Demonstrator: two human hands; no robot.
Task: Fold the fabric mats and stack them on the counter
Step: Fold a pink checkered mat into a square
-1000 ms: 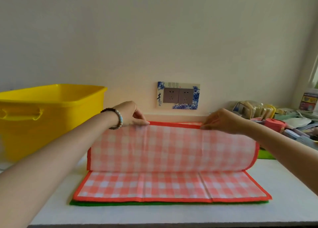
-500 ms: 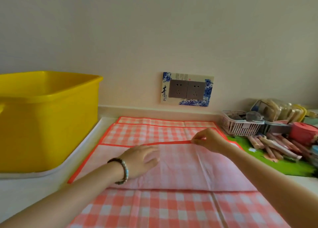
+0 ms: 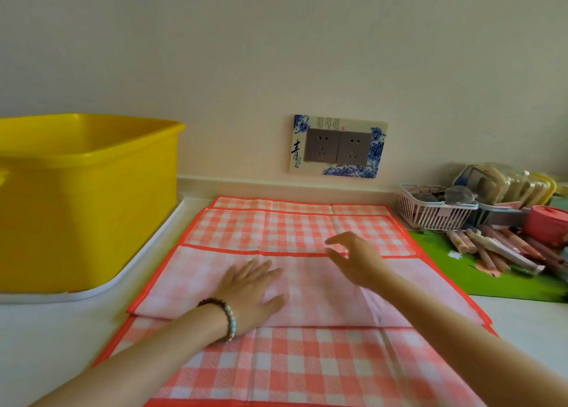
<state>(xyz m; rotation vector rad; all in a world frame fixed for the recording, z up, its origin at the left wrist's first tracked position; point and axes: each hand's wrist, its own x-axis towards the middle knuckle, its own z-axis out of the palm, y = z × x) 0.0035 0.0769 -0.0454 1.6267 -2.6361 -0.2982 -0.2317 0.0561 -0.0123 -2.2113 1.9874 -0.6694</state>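
A single head-worn camera looks forward and down, close over the counter [image 3: 46, 329], facing the wall [image 3: 276, 53] behind it.

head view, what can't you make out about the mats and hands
Head view:
checked mat: near edge cut off by frame bottom
green mat: mostly covered by the checked mat and clutter
yellow tub: inside hidden by its own wall
right hand: blurred; contact with the mat unclear

A home, likely a kitchen corner: white bench [image 3: 46, 339] against a plain wall; decorated double socket [image 3: 338, 146]; yellow tub [image 3: 89, 210]; pink basket [image 3: 430, 213] and food boxes [image 3: 504, 182] cluttered at right.
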